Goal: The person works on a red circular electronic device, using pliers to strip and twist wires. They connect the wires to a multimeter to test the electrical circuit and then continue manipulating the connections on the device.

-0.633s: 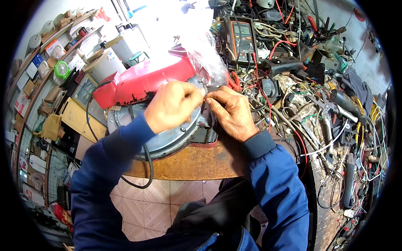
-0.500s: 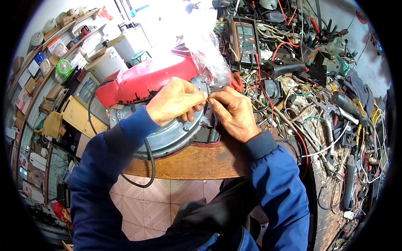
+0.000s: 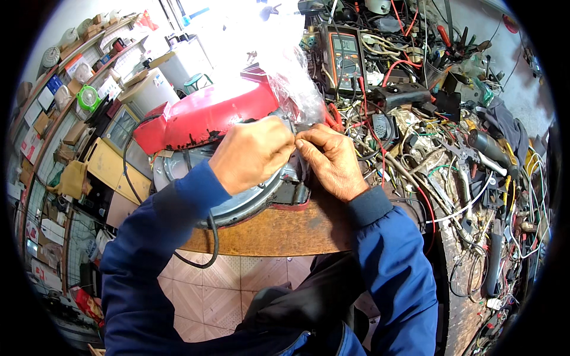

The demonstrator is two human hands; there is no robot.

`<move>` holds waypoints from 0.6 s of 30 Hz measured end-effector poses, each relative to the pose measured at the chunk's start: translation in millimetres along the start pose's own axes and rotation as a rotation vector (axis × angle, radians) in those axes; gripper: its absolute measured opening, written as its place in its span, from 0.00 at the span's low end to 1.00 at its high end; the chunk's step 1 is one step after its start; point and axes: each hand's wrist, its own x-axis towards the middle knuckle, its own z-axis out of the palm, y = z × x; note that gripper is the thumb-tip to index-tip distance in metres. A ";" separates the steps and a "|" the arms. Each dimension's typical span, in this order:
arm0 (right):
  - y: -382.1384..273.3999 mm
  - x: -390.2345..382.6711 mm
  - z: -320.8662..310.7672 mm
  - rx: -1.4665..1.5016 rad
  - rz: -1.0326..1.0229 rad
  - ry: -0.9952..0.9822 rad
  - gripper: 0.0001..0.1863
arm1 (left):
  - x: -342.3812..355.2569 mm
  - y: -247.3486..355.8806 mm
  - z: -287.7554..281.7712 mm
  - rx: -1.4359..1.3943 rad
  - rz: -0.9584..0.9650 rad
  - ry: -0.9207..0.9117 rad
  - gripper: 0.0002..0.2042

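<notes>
My left hand (image 3: 252,153) is closed, its fingertips meeting those of my right hand above a round grey metal appliance body (image 3: 237,207). Thumb and forefinger of my right hand (image 3: 332,161) are pinched together; whatever small piece lies between the fingertips is too small to make out. Behind my left hand a red plastic housing (image 3: 208,113) with a dirty black edge rests on the grey body. A black cable (image 3: 215,240) hangs from it over the table's front edge. Clear plastic wrapping (image 3: 297,89) lies against the housing on its right.
A wooden table (image 3: 267,231) carries the appliance. At the back right stands a multimeter (image 3: 343,56) with red leads. Tangled wires, pliers (image 3: 462,151) and other hand tools pile up along the right side. Shelves (image 3: 56,118) with boxes and a green fan (image 3: 89,98) line the left.
My left hand has turned over, knuckles rolling upward, and its lower fingers are now tucked out of sight. My right hand stays nearly in place, still pinching.
</notes>
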 end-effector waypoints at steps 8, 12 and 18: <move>0.9 0.5 -0.1 0.039 0.067 0.000 0.08 | 1.6 -8.1 3.1 -0.305 -0.193 -0.032 0.09; 6.9 -1.3 6.0 0.080 0.078 0.039 0.11 | 0.3 -13.9 8.9 -0.542 -0.403 -0.039 0.06; -1.6 -1.4 16.5 0.045 0.134 0.133 0.14 | 3.6 -21.5 15.1 -0.648 -0.545 -0.063 0.05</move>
